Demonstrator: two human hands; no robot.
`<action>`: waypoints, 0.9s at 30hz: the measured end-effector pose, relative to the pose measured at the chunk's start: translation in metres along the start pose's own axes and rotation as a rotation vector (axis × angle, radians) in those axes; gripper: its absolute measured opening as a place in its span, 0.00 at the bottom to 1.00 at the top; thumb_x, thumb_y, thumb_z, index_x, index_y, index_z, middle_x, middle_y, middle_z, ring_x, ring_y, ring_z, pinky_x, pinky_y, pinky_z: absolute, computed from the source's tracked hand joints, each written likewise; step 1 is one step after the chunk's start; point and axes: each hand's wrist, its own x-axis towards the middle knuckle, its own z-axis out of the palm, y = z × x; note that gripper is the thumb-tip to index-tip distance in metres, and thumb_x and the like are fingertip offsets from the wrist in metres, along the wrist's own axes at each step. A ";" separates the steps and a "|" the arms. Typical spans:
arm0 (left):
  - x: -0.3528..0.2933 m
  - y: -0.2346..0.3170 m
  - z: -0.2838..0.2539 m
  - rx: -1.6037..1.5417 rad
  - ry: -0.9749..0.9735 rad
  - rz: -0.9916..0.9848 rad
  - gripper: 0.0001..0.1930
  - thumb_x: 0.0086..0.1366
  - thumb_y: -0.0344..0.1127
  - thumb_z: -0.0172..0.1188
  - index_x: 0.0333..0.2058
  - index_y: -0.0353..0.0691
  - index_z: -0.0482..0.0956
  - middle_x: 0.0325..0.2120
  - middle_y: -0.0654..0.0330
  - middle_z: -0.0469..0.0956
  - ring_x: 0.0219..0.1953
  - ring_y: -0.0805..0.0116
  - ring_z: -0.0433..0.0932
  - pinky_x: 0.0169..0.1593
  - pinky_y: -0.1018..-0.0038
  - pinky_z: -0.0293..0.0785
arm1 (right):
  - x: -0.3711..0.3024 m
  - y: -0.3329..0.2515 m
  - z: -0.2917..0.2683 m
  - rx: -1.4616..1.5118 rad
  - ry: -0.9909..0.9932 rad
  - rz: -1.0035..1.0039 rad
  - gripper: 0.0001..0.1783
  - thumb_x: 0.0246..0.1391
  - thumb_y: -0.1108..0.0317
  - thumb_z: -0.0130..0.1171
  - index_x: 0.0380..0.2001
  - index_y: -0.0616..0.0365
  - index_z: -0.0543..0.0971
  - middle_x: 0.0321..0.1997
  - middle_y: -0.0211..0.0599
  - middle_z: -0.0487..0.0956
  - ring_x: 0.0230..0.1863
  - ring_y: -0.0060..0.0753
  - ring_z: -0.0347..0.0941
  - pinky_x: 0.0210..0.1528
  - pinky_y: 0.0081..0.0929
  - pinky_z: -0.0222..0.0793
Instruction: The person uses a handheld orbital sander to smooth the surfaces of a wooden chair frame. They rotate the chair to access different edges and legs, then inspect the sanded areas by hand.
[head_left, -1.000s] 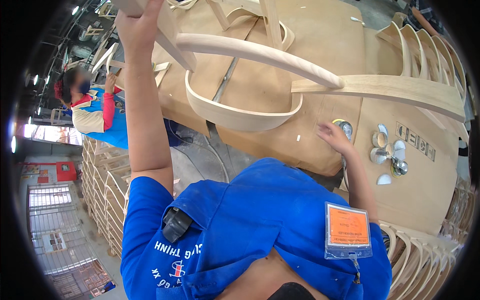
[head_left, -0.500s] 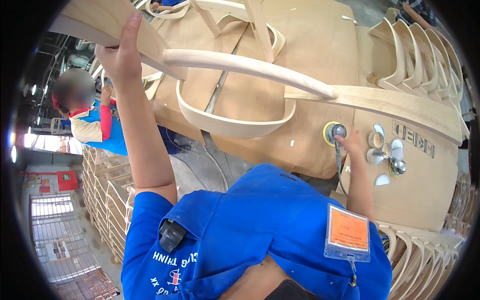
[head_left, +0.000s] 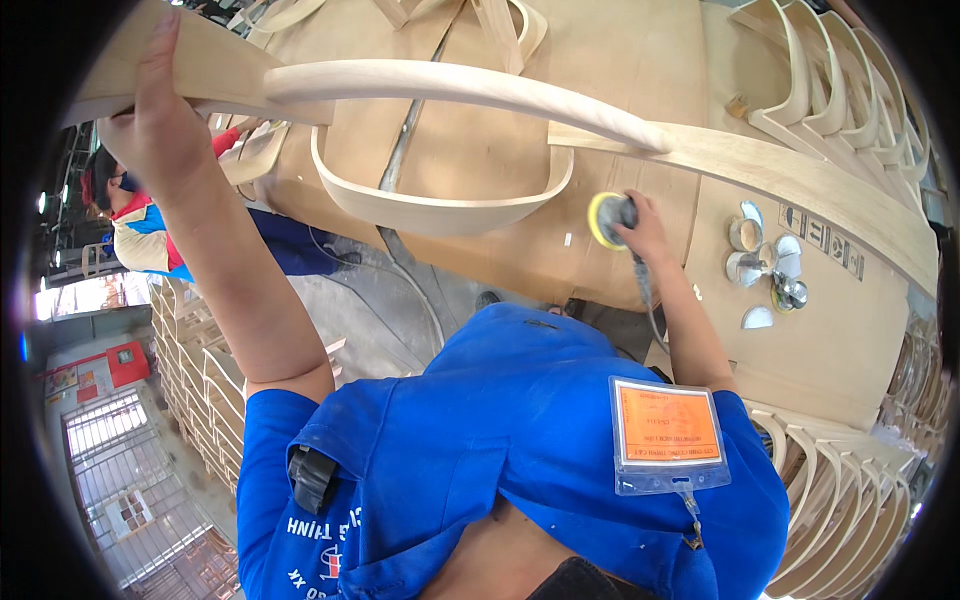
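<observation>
At the upper left, my left hand [head_left: 160,130] grips the broad end of a pale wooden chair frame [head_left: 460,90], thumb over the top and fingers beneath. A rounded rail and a curved band of the frame stretch across the cardboard-covered table. In my right hand [head_left: 648,228] is a round orbital sander [head_left: 612,218], its yellow pad tilted to the left and facing away from the palm. The sander sits apart from the frame, right of the curved band. A hose hangs from it toward my body.
Several metal cups and discs [head_left: 765,265] lie on the cardboard [head_left: 850,340] at the right. Curved wooden parts [head_left: 850,90] stand in a row at the far right, with more [head_left: 840,500] nearer me. A co-worker [head_left: 150,230] stands at the left beside stacked wooden frames [head_left: 200,370].
My right hand has lifted the sander off the tabletop and moved it left, tilting its pad. My left hand and the frame's held end appear farther left and lower.
</observation>
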 end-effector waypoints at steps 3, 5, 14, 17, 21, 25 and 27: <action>-0.001 0.000 -0.001 -0.018 0.000 0.016 0.14 0.54 0.26 0.64 0.39 0.26 0.77 0.35 0.48 0.81 0.35 0.61 0.81 0.41 0.71 0.78 | 0.012 -0.046 0.022 0.089 -0.093 -0.140 0.37 0.40 0.68 0.68 0.57 0.45 0.66 0.52 0.47 0.67 0.51 0.53 0.71 0.53 0.39 0.69; 0.000 0.000 -0.004 -0.012 -0.010 0.001 0.13 0.54 0.26 0.63 0.38 0.26 0.77 0.35 0.48 0.81 0.35 0.62 0.81 0.41 0.71 0.78 | 0.026 -0.063 0.028 0.110 -0.134 -0.160 0.37 0.41 0.67 0.68 0.57 0.45 0.66 0.53 0.47 0.67 0.51 0.53 0.70 0.53 0.39 0.69; -0.002 -0.004 -0.028 -0.045 -0.030 0.042 0.13 0.54 0.25 0.63 0.40 0.29 0.76 0.35 0.54 0.79 0.35 0.65 0.80 0.41 0.74 0.76 | 0.028 -0.105 0.037 -0.013 -0.306 -0.282 0.38 0.42 0.67 0.66 0.59 0.45 0.64 0.54 0.47 0.65 0.52 0.53 0.69 0.53 0.39 0.69; -0.005 0.000 -0.027 -0.033 -0.017 0.062 0.15 0.54 0.26 0.65 0.41 0.29 0.76 0.36 0.55 0.78 0.37 0.67 0.79 0.42 0.75 0.76 | 0.016 -0.157 0.055 0.042 -0.339 -0.362 0.37 0.43 0.68 0.66 0.59 0.44 0.64 0.54 0.48 0.66 0.51 0.54 0.70 0.51 0.40 0.70; -0.015 0.013 -0.022 0.092 0.005 0.066 0.17 0.55 0.29 0.67 0.43 0.30 0.75 0.37 0.57 0.77 0.39 0.70 0.77 0.44 0.76 0.73 | 0.019 -0.228 0.072 0.020 -0.421 -0.454 0.36 0.45 0.68 0.64 0.59 0.44 0.64 0.55 0.51 0.64 0.50 0.57 0.71 0.51 0.41 0.70; -0.024 0.025 -0.023 0.202 -0.053 0.073 0.20 0.57 0.32 0.66 0.46 0.29 0.74 0.39 0.56 0.77 0.40 0.70 0.76 0.47 0.75 0.71 | 0.027 -0.291 0.086 0.082 -0.392 -0.657 0.37 0.44 0.68 0.65 0.60 0.44 0.63 0.54 0.53 0.64 0.47 0.57 0.73 0.49 0.43 0.72; -0.024 0.025 -0.022 0.130 -0.038 0.041 0.17 0.54 0.26 0.67 0.43 0.30 0.75 0.38 0.57 0.77 0.39 0.71 0.77 0.46 0.77 0.72 | 0.031 -0.321 0.092 0.079 -0.404 -0.696 0.38 0.43 0.69 0.65 0.60 0.44 0.63 0.53 0.52 0.64 0.45 0.57 0.74 0.47 0.43 0.73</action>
